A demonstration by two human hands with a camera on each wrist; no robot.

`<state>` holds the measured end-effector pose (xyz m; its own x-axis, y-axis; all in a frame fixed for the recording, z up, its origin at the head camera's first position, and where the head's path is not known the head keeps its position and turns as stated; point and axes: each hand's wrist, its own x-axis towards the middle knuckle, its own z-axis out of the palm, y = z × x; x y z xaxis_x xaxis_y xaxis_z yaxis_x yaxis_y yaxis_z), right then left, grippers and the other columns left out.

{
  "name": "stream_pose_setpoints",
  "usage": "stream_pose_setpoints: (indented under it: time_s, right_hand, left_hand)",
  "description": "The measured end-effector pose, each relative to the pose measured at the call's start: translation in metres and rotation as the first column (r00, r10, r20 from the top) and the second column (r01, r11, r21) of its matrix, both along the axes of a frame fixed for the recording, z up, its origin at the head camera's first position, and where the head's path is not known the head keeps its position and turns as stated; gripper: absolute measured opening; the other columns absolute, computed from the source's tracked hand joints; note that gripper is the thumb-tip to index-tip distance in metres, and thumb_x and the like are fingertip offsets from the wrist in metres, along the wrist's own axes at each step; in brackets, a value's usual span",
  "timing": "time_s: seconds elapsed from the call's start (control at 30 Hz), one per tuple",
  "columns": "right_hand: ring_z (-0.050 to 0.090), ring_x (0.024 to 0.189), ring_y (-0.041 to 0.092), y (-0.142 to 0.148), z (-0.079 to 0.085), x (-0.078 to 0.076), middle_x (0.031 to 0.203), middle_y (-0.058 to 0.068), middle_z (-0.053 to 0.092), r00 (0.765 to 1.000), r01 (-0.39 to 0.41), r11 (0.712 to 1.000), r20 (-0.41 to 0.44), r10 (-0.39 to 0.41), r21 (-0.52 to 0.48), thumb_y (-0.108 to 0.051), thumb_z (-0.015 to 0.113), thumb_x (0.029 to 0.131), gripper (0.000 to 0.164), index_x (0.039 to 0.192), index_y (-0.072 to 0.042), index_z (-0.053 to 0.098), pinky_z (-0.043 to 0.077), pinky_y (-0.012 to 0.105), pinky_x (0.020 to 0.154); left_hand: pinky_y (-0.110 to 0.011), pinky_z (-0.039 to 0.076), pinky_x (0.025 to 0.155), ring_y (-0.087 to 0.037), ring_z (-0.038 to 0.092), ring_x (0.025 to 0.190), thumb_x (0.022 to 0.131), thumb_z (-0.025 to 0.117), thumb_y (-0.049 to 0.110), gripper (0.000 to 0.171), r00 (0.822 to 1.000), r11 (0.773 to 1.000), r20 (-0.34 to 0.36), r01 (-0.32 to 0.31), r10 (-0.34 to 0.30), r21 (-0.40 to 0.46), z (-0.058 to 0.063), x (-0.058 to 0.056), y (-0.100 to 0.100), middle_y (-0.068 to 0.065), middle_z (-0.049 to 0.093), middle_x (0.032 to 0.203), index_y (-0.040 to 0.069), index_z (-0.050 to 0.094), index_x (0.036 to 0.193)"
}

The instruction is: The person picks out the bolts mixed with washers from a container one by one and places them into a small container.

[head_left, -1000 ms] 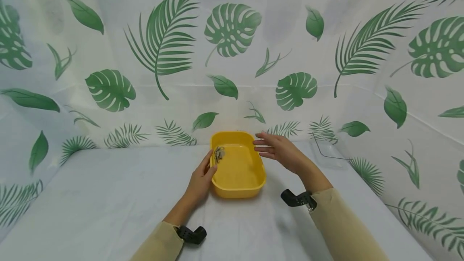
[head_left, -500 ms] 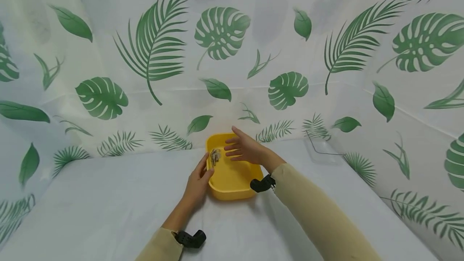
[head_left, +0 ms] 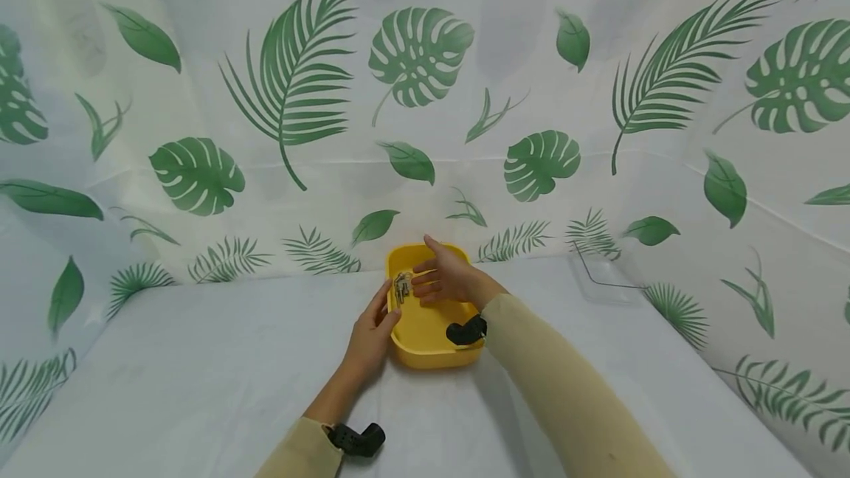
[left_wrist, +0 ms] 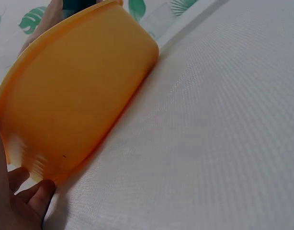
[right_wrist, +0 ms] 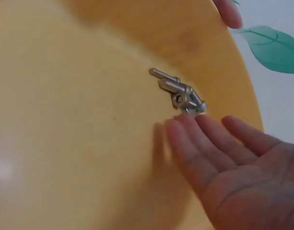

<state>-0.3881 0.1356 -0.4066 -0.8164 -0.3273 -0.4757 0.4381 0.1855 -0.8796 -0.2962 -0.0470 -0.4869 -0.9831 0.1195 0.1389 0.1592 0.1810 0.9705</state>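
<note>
A yellow plastic basin (head_left: 425, 332) with rounded corners stands on the white-covered table. Inside, near its left wall, lies a small pile of metal socket-head bolts (right_wrist: 178, 91); the head view also shows the bolts (head_left: 402, 286). My left hand (head_left: 369, 336) holds the basin's left side, thumb at the rim and fingers (left_wrist: 39, 196) low against the outer wall. My right hand (head_left: 451, 276) reaches into the basin from the right, palm turned inward. Its extended fingers (right_wrist: 204, 139) are close to the bolts; whether they touch is unclear.
A clear shallow tray (head_left: 606, 282) lies at the table's back right, a thin dark line crossing it. The leaf-printed curtain (head_left: 425, 131) rises right behind the basin. Each wrist carries a black camera mount (head_left: 358, 439).
My right hand has moved left from beside the basin's right rim to over its inside, close to the bolts. The left hand stays at the left rim. The view has shifted slightly.
</note>
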Motion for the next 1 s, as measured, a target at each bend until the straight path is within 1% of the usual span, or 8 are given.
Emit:
stream_pose_setpoints:
  time_s: [0.13, 0.2, 0.3, 0.43, 0.6, 0.7, 0.8, 1.0]
  right_hand:
    - [0.050, 0.139, 0.041, -0.003, -0.005, -0.002, 0.152, 0.027, 0.045, 0.993, 0.062, 0.994, 0.110, -0.052, -0.089, -0.072, 0.018, 0.099, 0.095, 0.154, 0.004, 0.033, 0.047, 0.057, 0.110]
    - [0.050, 0.139, 0.040, -0.004, -0.008, -0.002, 0.151, 0.026, 0.046, 0.984, 0.107, 0.987, 0.153, -0.088, -0.119, -0.070, 0.022, 0.100, 0.092, 0.153, 0.004, 0.032, 0.048, 0.057, 0.110]
    - [0.053, 0.134, 0.037, -0.006, -0.012, -0.004, 0.147, 0.023, 0.051, 0.976, 0.148, 0.982, 0.177, -0.126, -0.116, -0.061, 0.033, 0.102, 0.082, 0.151, 0.004, 0.036, 0.049, 0.054, 0.110]
    - [0.061, 0.122, 0.030, -0.010, -0.016, -0.005, 0.138, 0.020, 0.058, 0.980, 0.141, 0.988, 0.151, -0.131, -0.061, -0.039, 0.046, 0.105, 0.058, 0.145, 0.003, 0.046, 0.050, 0.047, 0.110]
    - [0.067, 0.102, 0.021, -0.017, -0.018, -0.007, 0.120, 0.013, 0.067, 0.989, 0.116, 0.993, 0.088, -0.118, 0.029, -0.018, 0.049, 0.105, 0.038, 0.137, 0.002, 0.057, 0.054, 0.039, 0.106]
    - [0.068, 0.094, 0.018, -0.021, -0.019, -0.007, 0.110, 0.010, 0.070, 0.991, 0.117, 0.991, 0.053, -0.120, 0.065, -0.013, 0.052, 0.104, 0.034, 0.133, 0.002, 0.061, 0.056, 0.036, 0.102]
    - [0.070, 0.090, 0.016, -0.026, -0.019, -0.007, 0.106, 0.010, 0.072, 0.992, 0.120, 0.989, 0.026, -0.123, 0.091, -0.011, 0.056, 0.102, 0.032, 0.130, 0.002, 0.064, 0.058, 0.034, 0.098]
    - [0.072, 0.095, 0.018, -0.032, -0.020, -0.009, 0.120, 0.016, 0.073, 0.989, 0.146, 0.982, 0.005, -0.148, 0.121, -0.008, 0.062, 0.098, 0.029, 0.125, 0.003, 0.067, 0.057, 0.033, 0.099]
  left_hand:
    - [-0.052, 0.040, 0.117, -0.034, 0.044, 0.146, 0.103, 0.052, 0.020, 0.059, 1.000, 1.000, -0.009, 0.004, -0.004, 0.027, 0.000, -0.001, 0.000, -0.011, 0.036, 0.164, 0.023, 0.034, 0.159]
    - [-0.052, 0.041, 0.117, -0.035, 0.046, 0.145, 0.103, 0.052, 0.018, 0.059, 1.000, 0.999, -0.014, 0.019, -0.018, 0.047, 0.000, -0.001, 0.000, -0.014, 0.036, 0.163, 0.022, 0.035, 0.159]
    - [-0.051, 0.041, 0.116, -0.035, 0.046, 0.145, 0.103, 0.053, 0.017, 0.059, 0.999, 0.997, -0.015, 0.035, -0.034, 0.064, 0.001, -0.001, 0.001, -0.015, 0.036, 0.163, 0.021, 0.035, 0.159]
    - [-0.052, 0.042, 0.116, -0.035, 0.046, 0.144, 0.103, 0.053, 0.017, 0.059, 0.999, 0.997, -0.028, 0.035, -0.033, 0.068, 0.002, -0.001, 0.001, -0.016, 0.036, 0.163, 0.020, 0.034, 0.159]
    - [-0.052, 0.043, 0.115, -0.035, 0.048, 0.143, 0.103, 0.053, 0.018, 0.060, 0.999, 0.997, -0.027, 0.034, -0.032, 0.071, 0.004, 0.000, 0.000, -0.016, 0.036, 0.163, 0.022, 0.034, 0.159]
    - [-0.051, 0.043, 0.115, -0.034, 0.048, 0.143, 0.103, 0.053, 0.018, 0.059, 1.000, 0.997, -0.020, 0.026, -0.024, 0.069, 0.004, 0.000, -0.001, -0.014, 0.036, 0.163, 0.023, 0.034, 0.159]
    - [-0.050, 0.042, 0.116, -0.034, 0.047, 0.144, 0.103, 0.053, 0.018, 0.059, 1.000, 0.997, -0.021, 0.019, -0.018, 0.068, 0.003, -0.001, -0.002, -0.013, 0.036, 0.163, 0.023, 0.035, 0.159]
    - [-0.049, 0.043, 0.115, -0.035, 0.047, 0.143, 0.102, 0.053, 0.015, 0.059, 0.999, 0.996, -0.028, 0.023, -0.020, 0.087, 0.000, -0.004, 0.000, -0.014, 0.036, 0.163, 0.019, 0.035, 0.159]
